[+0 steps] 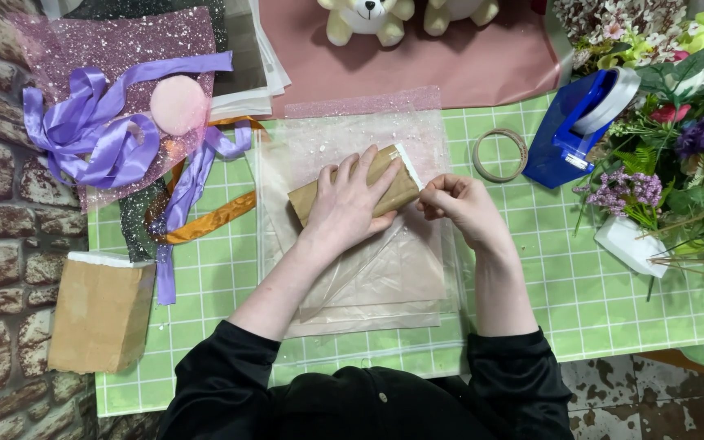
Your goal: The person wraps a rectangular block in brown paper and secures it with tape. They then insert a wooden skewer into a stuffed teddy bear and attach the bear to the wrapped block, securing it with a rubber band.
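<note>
- The brown paper-wrapped block (352, 195) lay on a stack of clear cellophane sheets (385, 269) spread over the green grid mat (613, 277), near the middle of the table.
- Its long axis ran on a slant, from lower left to upper right in the head view; the upper right end showed a white edge, and that end pointed toward the tape ring (499, 154).
- The left hand (350, 200) lay flat across the top of the block, fingers spread wide, pressing it onto the cellophane.
- The right hand (458, 208) sat just beside the block's right end, fingers curled narrow and pinched at that white edge; what it pinched could not be told for sure.
- A blue tape dispenser (574, 130) held a white roll of tape in its cradle, standing to the right of the tape ring.
- A white container (629, 243) at the right edge lay beside a mass of artificial flowers (678, 138); whether the stems sat inside it could not be told.
- A second brown paper-wrapped block (101, 310), larger, stood at the left edge of the mat, well apart from the hands.
- A purple satin ribbon (91, 126) and a pink round puff (178, 104) rested on glittered pink mesh (124, 49) at the upper left, with an orange ribbon (205, 222) below them.
- Cream plush toys (368, 18) sat on pink paper (482, 65) at the far side.
</note>
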